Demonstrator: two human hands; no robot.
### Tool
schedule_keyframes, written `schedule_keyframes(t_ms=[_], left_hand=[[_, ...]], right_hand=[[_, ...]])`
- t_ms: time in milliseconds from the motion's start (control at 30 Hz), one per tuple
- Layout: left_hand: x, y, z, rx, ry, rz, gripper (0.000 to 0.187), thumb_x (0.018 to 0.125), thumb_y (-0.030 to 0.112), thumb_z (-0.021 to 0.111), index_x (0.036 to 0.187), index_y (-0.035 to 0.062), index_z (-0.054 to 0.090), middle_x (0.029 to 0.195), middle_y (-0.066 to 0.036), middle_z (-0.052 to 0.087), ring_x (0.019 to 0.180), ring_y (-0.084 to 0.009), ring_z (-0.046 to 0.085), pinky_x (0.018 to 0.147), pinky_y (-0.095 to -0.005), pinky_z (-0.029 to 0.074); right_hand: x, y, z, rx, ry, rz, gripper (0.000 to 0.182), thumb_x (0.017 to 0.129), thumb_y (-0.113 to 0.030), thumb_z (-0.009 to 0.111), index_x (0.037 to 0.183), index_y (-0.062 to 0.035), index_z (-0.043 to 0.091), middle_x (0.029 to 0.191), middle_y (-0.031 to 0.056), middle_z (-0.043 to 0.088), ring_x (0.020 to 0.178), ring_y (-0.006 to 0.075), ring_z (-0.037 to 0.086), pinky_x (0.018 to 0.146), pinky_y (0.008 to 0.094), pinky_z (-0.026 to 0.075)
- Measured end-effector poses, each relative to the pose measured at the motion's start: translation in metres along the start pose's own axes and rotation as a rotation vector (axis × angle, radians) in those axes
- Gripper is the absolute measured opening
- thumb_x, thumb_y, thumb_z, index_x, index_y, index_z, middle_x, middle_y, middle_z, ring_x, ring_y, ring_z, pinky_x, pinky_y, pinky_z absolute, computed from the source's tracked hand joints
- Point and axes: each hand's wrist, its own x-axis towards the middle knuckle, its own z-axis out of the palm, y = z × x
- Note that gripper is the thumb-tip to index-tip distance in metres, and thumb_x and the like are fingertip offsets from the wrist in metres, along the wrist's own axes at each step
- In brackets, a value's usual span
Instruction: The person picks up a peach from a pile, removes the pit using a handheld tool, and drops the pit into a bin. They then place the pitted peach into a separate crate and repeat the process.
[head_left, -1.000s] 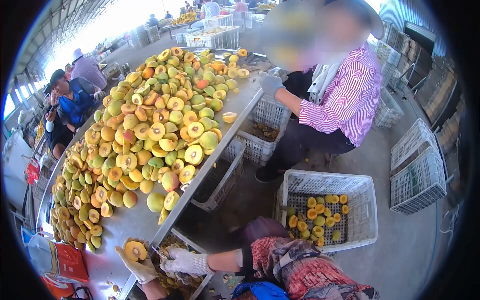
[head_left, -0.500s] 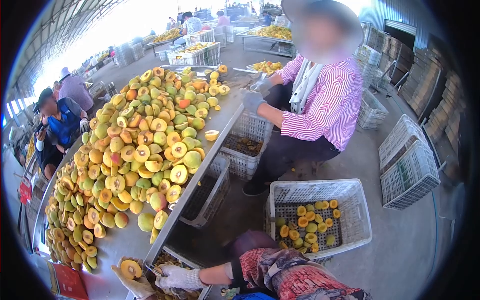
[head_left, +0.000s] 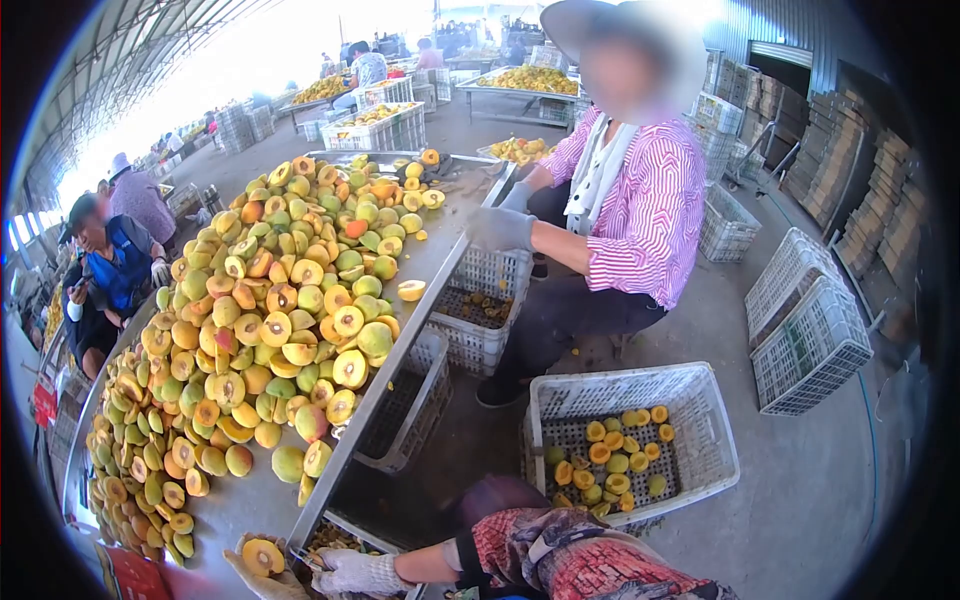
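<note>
My left hand (head_left: 250,583), in a worn beige glove at the bottom edge of the view, holds a yellow peach half (head_left: 263,557) with its cut face up. Beside it, my right hand (head_left: 355,573) in a white knitted glove closes on a thin metal pitting tool (head_left: 301,555) pointing toward the fruit; its exact shape is too small to make out. Both hands are at the table's near edge, over a crate (head_left: 372,541) with dark scraps in it. A big heap of halved peaches (head_left: 270,310) covers much of the metal table (head_left: 262,487).
Across the table's corner sits a co-worker in a striped shirt (head_left: 645,215) and grey gloves. A white crate (head_left: 715,440) with some yellow peach halves stands on the floor to my right. Further crates (head_left: 810,345) stand beyond; another person in a blue vest (head_left: 125,265) is at left.
The view has shifted slightly. My right hand and the tool have come nearer the peach half, which stays in my left hand. The co-worker's gloved hands have moved.
</note>
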Motion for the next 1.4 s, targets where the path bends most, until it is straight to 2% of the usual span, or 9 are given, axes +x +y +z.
schedule_keyframes(t_ms=[67,167,367,467,567,667,1167,1267,1400], left_hand=[[-0.004,0.0,0.009,0.02,0.062,0.022,0.061,0.089,0.055,0.051,0.112,-0.0009,0.058,0.102,-0.016,0.063,0.095,-0.0295,0.062,0.083,-0.0394,0.054],[0.004,-0.002,-0.007,-0.018,-0.055,-0.003,0.061,0.089,0.056,0.051,0.11,-0.0008,0.058,0.101,-0.015,0.063,0.094,-0.0294,0.062,0.082,-0.0391,0.054],[-0.007,0.0,0.013,0.024,0.08,0.015,0.06,0.089,0.056,0.051,0.109,-0.0006,0.059,0.101,-0.015,0.063,0.093,-0.029,0.061,0.082,-0.0391,0.054],[-0.007,0.0,0.009,-0.004,-0.008,0.0,0.059,0.089,0.055,0.052,0.109,-0.0006,0.059,0.102,-0.015,0.063,0.094,-0.029,0.061,0.083,-0.0401,0.053],[-0.012,0.001,0.016,-0.012,0.054,0.021,0.059,0.088,0.054,0.054,0.111,-0.0008,0.058,0.103,-0.015,0.063,0.096,-0.0294,0.061,0.085,-0.0413,0.053],[-0.003,-0.002,-0.001,-0.039,-0.099,0.02,0.059,0.088,0.053,0.055,0.113,-0.0012,0.057,0.105,-0.015,0.062,0.098,-0.0296,0.06,0.087,-0.0417,0.053],[-0.007,0.002,0.011,0.064,0.013,0.033,0.061,0.089,0.055,0.053,0.115,-0.0003,0.056,0.109,-0.016,0.06,0.101,-0.0308,0.058,0.089,-0.0427,0.05],[0.002,-0.001,-0.006,0.1,-0.041,-0.007,0.063,0.089,0.057,0.051,0.117,0.0004,0.055,0.11,-0.017,0.06,0.101,-0.0315,0.058,0.09,-0.0437,0.049],[0.004,0.0,-0.006,0.074,0.064,0.001,0.068,0.088,0.061,0.049,0.119,0.0005,0.053,0.11,-0.017,0.059,0.102,-0.032,0.057,0.091,-0.045,0.048]], right_hand=[[0.002,0.004,0.0,0.0,0.004,-0.036,0.013,0.084,-0.014,0.061,0.095,-0.0074,0.058,0.065,0.0057,0.061,0.049,0.0157,0.058,0.044,0.0302,0.048],[0.005,0.006,0.002,0.011,0.028,-0.048,0.014,0.084,-0.014,0.061,0.096,-0.0075,0.059,0.065,0.0055,0.061,0.05,0.0153,0.058,0.045,0.0299,0.048],[-0.004,-0.007,0.0,-0.113,0.004,0.007,0.014,0.083,-0.016,0.059,0.093,-0.0067,0.059,0.063,0.0057,0.061,0.05,0.0164,0.059,0.044,0.0302,0.047],[0.002,0.001,0.001,-0.121,0.039,-0.023,0.014,0.083,-0.017,0.06,0.091,-0.0059,0.059,0.064,0.0061,0.061,0.049,0.0169,0.059,0.043,0.0303,0.046],[-0.001,-0.003,0.0,-0.177,0.034,0.011,0.014,0.083,-0.018,0.06,0.089,-0.005,0.059,0.064,0.0065,0.062,0.049,0.0172,0.059,0.043,0.0305,0.047],[-0.007,-0.008,0.0,-0.129,0.017,0.036,0.014,0.084,-0.018,0.06,0.087,-0.004,0.059,0.064,0.007,0.062,0.049,0.0175,0.059,0.044,0.0308,0.047],[-0.002,-0.007,0.002,-0.034,-0.01,0.021,0.012,0.085,-0.015,0.059,0.087,-0.0037,0.057,0.063,0.0071,0.06,0.049,0.017,0.059,0.044,0.0308,0.047],[-0.002,-0.01,0.002,-0.024,-0.001,0.02,0.011,0.085,-0.015,0.059,0.087,-0.0041,0.056,0.063,0.0068,0.059,0.05,0.0167,0.059,0.044,0.0307,0.047],[-0.004,-0.017,0.006,-0.053,0.013,0.015,0.01,0.086,-0.014,0.058,0.087,-0.0045,0.055,0.064,0.0076,0.059,0.051,0.0181,0.06,0.044,0.032,0.048]])
